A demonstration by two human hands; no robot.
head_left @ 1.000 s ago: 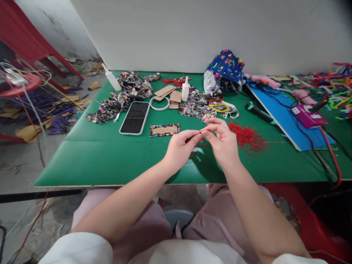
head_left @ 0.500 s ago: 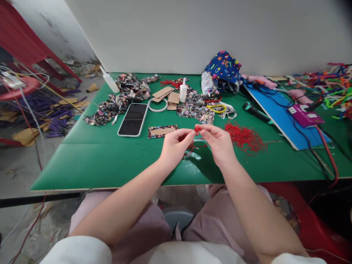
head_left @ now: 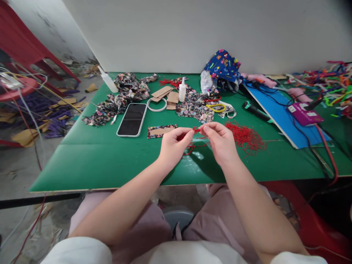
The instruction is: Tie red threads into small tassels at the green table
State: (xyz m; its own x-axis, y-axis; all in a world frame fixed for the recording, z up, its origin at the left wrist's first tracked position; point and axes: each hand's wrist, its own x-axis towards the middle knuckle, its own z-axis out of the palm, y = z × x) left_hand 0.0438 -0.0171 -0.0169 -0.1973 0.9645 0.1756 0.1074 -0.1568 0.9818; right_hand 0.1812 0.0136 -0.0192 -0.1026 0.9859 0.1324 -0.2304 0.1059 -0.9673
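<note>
Between my two hands, just above the green table (head_left: 110, 165), is a small bunch of red cord (head_left: 196, 129). My left hand (head_left: 177, 143) pinches its left end between thumb and fingertips. On the other side my right hand (head_left: 220, 140) grips the cord's right end the same way. Loose red strands hang below the fingers. Right of my right hand lies a pile of red cords (head_left: 246, 137). A small cardboard rectangle edged with floral fabric (head_left: 162, 131) rests left of my left hand.
A phone (head_left: 132, 120), a white ring (head_left: 156, 104) and two squeeze bottles (head_left: 182, 90) stand or lie behind my hands. Yellow-handled scissors (head_left: 216, 107) rest on floral fabric (head_left: 192, 110). At right are a blue board (head_left: 283, 117), a purple box (head_left: 305, 114) and cables.
My right hand has moved slightly right, so the fingertips are farther apart and more of the red cord shows between them. The left hand keeps its pinch.
</note>
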